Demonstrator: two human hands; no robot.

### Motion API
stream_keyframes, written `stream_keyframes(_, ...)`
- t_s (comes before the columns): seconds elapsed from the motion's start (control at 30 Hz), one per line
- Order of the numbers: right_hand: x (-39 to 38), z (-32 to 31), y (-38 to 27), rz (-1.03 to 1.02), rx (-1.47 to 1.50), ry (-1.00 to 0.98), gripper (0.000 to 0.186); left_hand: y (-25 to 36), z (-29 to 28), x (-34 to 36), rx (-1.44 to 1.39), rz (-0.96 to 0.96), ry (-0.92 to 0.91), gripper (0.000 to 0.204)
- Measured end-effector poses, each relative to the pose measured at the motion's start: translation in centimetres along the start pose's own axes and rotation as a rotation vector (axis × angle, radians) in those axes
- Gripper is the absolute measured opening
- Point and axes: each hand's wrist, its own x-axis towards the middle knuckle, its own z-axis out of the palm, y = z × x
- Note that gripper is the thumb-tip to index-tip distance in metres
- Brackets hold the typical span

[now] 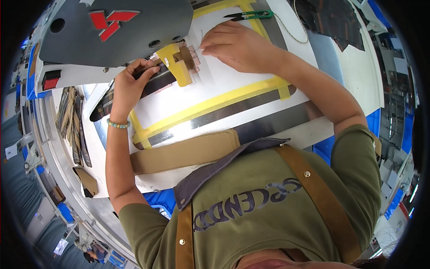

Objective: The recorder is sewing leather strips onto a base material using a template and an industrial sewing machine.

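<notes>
Across the bottom of the frame spreads an olive shirt (251, 193) under brown straps (313, 179). Just above, left of centre, lies a tan strip (188, 151). Beyond it, yellow tape (210, 102) borders a white sheet (242, 83). Left of the frame's centre, the left hand (132, 83) pinches a dark zipper piece (159, 84) between thumb and fingers; the piece runs up to a yellow guard (179, 74). Right of the guard, the right hand (237, 48) holds its fingers bunched near a thin thread; whether it grips the thread I cannot tell. Above that hand, at upper centre, lie green snips (260, 15). A grey machine (112, 40) fills the upper left.
</notes>
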Motion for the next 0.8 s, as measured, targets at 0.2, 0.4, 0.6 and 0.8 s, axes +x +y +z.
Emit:
stream_keyframes(0.2,0.2,0.0,-0.8,-0.035,0.029,-0.105,0.031,0.2,0.1,0.0,-0.016,-0.050,0.016,0.014)
stream_keyframes(0.4,0.4,0.3,-1.0,-0.024,0.016,-0.244,0.041,-0.2,0.0,0.1,-0.033,0.008,0.025,0.014)
stream_keyframes(0.6,0.2,0.5,-0.8,0.003,0.063,-0.255,0.039,0.2,0.1,-2.2,0.620,0.330,0.249,0.036)
stream_keyframes(0.8,0.3,0.4,-0.7,-0.022,0.058,-0.243,0.037,-1.6,-1.4,-4.2,0.800,0.678,0.289,0.045)
